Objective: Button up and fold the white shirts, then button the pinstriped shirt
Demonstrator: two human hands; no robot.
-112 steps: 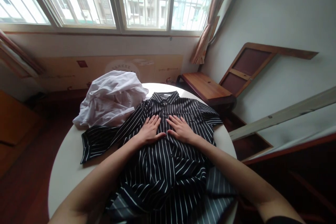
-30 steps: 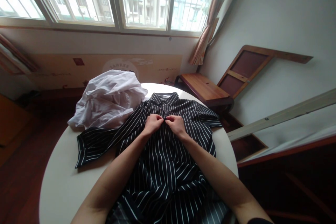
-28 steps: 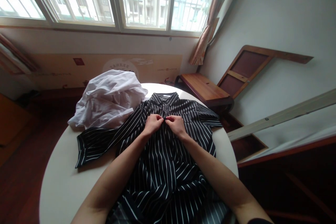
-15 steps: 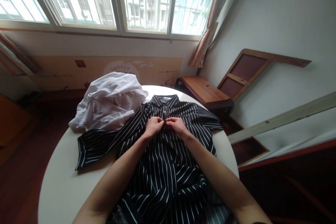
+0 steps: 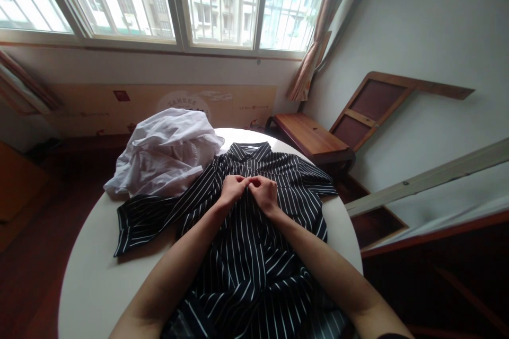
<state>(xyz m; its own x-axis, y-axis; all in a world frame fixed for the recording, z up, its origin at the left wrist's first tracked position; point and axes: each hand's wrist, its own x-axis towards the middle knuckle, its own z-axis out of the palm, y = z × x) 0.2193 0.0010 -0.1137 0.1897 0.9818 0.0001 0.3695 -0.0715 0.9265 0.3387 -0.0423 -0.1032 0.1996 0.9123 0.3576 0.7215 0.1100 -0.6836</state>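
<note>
A black shirt with white stripes (image 5: 242,243) lies front up on the round white table (image 5: 91,254), its collar at the far side and its lower part rumpled toward me. My left hand (image 5: 234,189) and my right hand (image 5: 263,192) meet at the front placket, below the collar. Both are closed, with thumbs and fingertips pinching the shirt's cloth. The fingertips touch or nearly touch each other and hide whatever button may lie between them. One sleeve stretches out to the left, the other to the right.
A heap of white cloth (image 5: 167,153) sits at the table's far left, touching the striped sleeve. Behind the table to the right stands a wooden bench (image 5: 310,135). A folded wooden panel (image 5: 369,108) is against the right wall. Barred windows (image 5: 222,5) fill the far wall.
My right hand has shifted slightly left and curled more, its fingertips now against those of my left hand. The left hand has barely moved. The shirt lies as before.
</note>
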